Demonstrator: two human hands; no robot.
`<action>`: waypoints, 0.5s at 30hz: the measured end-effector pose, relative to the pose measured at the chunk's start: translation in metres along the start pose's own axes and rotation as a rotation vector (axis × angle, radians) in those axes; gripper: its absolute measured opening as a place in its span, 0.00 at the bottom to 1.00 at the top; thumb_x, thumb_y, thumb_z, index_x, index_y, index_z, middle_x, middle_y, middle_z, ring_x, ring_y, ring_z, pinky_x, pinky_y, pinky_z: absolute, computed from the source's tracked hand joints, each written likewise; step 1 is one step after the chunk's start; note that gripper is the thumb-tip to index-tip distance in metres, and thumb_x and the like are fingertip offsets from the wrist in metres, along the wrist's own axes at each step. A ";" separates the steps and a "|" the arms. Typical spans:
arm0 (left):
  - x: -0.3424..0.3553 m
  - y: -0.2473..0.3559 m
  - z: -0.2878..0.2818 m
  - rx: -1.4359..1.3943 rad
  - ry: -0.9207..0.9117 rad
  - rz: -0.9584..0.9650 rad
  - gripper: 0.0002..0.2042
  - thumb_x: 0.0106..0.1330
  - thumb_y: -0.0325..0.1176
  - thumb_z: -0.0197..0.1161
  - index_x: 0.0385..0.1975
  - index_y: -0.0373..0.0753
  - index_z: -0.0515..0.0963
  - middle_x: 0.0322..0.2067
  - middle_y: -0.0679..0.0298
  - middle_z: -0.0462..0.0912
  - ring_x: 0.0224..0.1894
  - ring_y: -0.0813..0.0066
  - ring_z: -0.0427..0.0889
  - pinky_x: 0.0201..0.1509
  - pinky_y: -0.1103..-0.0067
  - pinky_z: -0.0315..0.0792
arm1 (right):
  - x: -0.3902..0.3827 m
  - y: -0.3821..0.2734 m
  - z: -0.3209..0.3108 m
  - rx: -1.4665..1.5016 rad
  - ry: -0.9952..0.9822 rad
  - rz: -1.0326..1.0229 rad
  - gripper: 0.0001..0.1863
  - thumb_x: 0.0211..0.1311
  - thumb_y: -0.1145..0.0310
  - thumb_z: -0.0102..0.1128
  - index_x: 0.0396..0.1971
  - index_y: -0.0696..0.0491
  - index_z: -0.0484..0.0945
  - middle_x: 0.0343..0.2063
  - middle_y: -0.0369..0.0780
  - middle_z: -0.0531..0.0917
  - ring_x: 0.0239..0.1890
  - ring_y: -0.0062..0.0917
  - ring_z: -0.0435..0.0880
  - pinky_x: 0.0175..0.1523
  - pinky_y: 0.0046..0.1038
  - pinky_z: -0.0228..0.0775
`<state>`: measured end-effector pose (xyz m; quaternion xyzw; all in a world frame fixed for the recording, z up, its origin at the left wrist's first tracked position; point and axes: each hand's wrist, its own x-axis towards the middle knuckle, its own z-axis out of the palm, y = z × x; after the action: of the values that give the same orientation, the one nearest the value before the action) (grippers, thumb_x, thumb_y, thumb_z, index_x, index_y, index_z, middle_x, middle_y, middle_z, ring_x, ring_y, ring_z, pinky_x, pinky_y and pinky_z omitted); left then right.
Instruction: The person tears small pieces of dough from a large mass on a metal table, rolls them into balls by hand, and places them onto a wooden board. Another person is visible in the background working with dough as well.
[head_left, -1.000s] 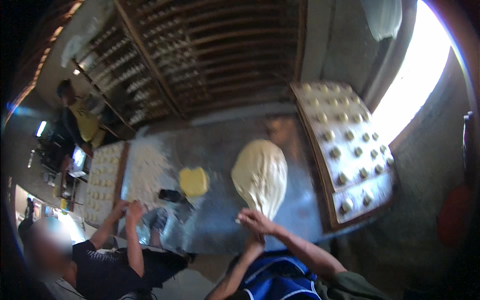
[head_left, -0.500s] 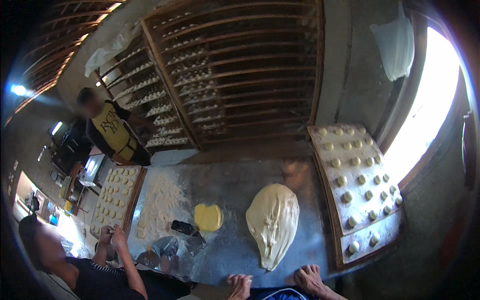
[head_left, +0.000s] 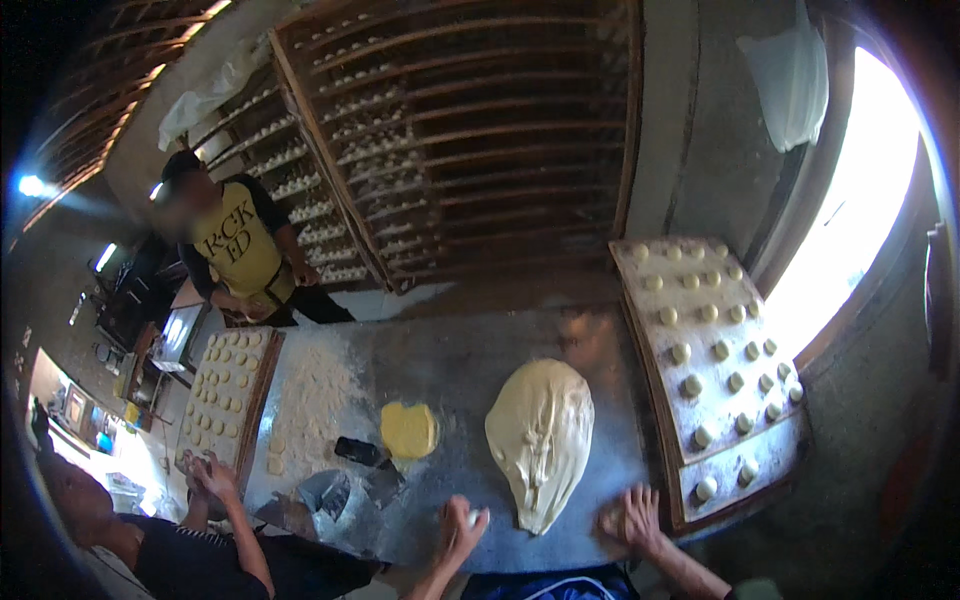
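A large, smooth mass of pale dough (head_left: 540,440), broad at the far end and narrowing toward me, lies on the metal-topped table (head_left: 440,350). Left of its narrow tip is my left hand (head_left: 462,532), fingers curled round a small whitish lump that I cannot identify. On the other side, my right hand (head_left: 634,518) rests on the tabletop with its fingers stretched out, beside the right-hand tray and apart from the dough. A yellow slab of fat or dough (head_left: 408,431) sits farther left, with a dark scraper-like block (head_left: 358,451) beside it.
Dough balls fill a sloping tray (head_left: 655,400) at right and another tray (head_left: 262,385) at left. Flour (head_left: 315,400) covers the table's left part. One co-worker (head_left: 215,540) works at near left; another (head_left: 240,240) stands beyond the table. A wooden rack (head_left: 520,150) rises behind.
Both hands have moved from the near edge farther onto the table, the left one slightly leftward and now curled round the whitish lump. The far co-worker has turned and come closer.
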<state>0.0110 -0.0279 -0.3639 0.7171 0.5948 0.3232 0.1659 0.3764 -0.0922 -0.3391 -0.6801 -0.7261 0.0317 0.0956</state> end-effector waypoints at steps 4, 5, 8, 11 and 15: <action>0.001 0.059 0.058 -0.151 0.063 -0.049 0.13 0.61 0.28 0.66 0.33 0.36 0.65 0.28 0.53 0.70 0.34 0.50 0.72 0.41 0.59 0.65 | 0.018 -0.040 0.051 -0.093 0.237 0.069 0.36 0.56 0.46 0.66 0.55 0.58 0.68 0.45 0.53 0.72 0.51 0.49 0.70 0.59 0.51 0.60; -0.022 0.047 0.059 -0.166 0.037 0.054 0.11 0.61 0.26 0.63 0.34 0.35 0.66 0.28 0.53 0.70 0.31 0.50 0.72 0.40 0.59 0.66 | 0.005 -0.050 0.060 0.349 0.016 0.187 0.32 0.61 0.50 0.63 0.55 0.59 0.68 0.42 0.52 0.72 0.48 0.50 0.70 0.56 0.49 0.61; -0.030 -0.007 0.023 -0.143 0.013 0.393 0.12 0.58 0.25 0.64 0.33 0.36 0.66 0.28 0.54 0.72 0.31 0.50 0.72 0.40 0.59 0.66 | -0.032 -0.012 0.044 0.414 -0.055 -0.078 0.19 0.63 0.58 0.60 0.42 0.60 0.73 0.38 0.48 0.73 0.44 0.47 0.72 0.53 0.45 0.62; 0.026 -0.013 0.029 -0.028 0.048 0.052 0.13 0.57 0.27 0.66 0.35 0.37 0.67 0.30 0.54 0.73 0.34 0.49 0.74 0.41 0.60 0.67 | 0.023 -0.003 -0.006 0.196 0.024 -0.011 0.22 0.59 0.57 0.64 0.42 0.61 0.73 0.39 0.51 0.74 0.42 0.45 0.72 0.50 0.44 0.63; -0.017 0.040 0.053 -0.175 0.121 -0.026 0.11 0.59 0.28 0.65 0.34 0.37 0.67 0.31 0.51 0.73 0.36 0.48 0.74 0.41 0.58 0.67 | 0.014 -0.048 0.050 0.114 0.267 -0.077 0.21 0.56 0.64 0.68 0.38 0.60 0.67 0.35 0.50 0.73 0.39 0.45 0.74 0.44 0.45 0.68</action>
<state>0.0743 -0.0462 -0.3828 0.6713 0.5823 0.4147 0.1957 0.3195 -0.0772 -0.3784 -0.6434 -0.7294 -0.0214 0.2312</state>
